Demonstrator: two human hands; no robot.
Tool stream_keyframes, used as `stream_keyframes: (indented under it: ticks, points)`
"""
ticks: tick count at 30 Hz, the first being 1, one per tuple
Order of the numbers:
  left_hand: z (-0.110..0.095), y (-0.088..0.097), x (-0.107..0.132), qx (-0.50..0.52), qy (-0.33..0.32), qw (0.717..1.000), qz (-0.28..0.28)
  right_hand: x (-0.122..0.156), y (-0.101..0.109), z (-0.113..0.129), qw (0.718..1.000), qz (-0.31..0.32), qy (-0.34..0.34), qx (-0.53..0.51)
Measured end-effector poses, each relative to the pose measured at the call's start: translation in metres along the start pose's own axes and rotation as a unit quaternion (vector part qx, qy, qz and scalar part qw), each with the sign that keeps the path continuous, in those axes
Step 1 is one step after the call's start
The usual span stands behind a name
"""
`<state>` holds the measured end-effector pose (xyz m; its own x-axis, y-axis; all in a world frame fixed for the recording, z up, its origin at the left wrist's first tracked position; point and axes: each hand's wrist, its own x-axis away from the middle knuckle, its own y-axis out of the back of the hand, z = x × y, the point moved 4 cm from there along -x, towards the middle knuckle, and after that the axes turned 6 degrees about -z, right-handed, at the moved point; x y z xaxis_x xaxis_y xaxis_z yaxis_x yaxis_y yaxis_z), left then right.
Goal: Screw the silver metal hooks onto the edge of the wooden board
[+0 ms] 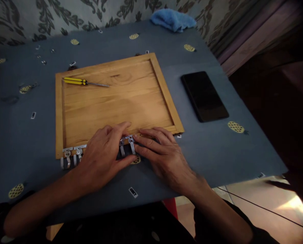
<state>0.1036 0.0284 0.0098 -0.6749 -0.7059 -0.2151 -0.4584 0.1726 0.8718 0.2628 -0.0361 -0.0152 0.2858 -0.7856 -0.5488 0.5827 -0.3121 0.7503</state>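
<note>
A framed wooden board lies flat on the blue tablecloth. Metal hooks hang along its near edge. My left hand rests palm down over that edge, fingers stretched towards one metal hook. My right hand lies beside it, its fingertips touching the same hook. A yellow-handled screwdriver lies on the board's far left part, away from both hands.
A black phone lies face up to the right of the board. A blue cloth sits at the table's far edge. Small screws and bits are scattered at the far left. The table's right edge drops to the floor.
</note>
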Motion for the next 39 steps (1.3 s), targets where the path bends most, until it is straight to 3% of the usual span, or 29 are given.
stream_keyframes:
  ticks: [8,27,31,35,39]
  points:
    - [0.000,0.000,0.000,0.004,0.012,1.000,0.006,0.001,0.000,0.000,1.000,0.019,-0.025,-0.002]
    - [0.001,0.003,0.001,0.031,0.016,0.999,0.017,0.001,0.001,0.000,1.000,-0.007,-0.004,-0.014]
    - [0.004,0.011,0.001,0.080,0.032,0.996,0.026,0.000,0.001,0.000,1.000,0.005,-0.011,-0.018]
    - [0.010,0.027,-0.004,0.094,0.047,0.994,-0.001,-0.001,0.003,0.000,1.000,-0.014,0.012,-0.013]
    - [0.032,0.041,-0.008,0.121,0.069,0.990,-0.038,-0.003,-0.001,-0.006,0.999,-0.009,0.049,0.006]
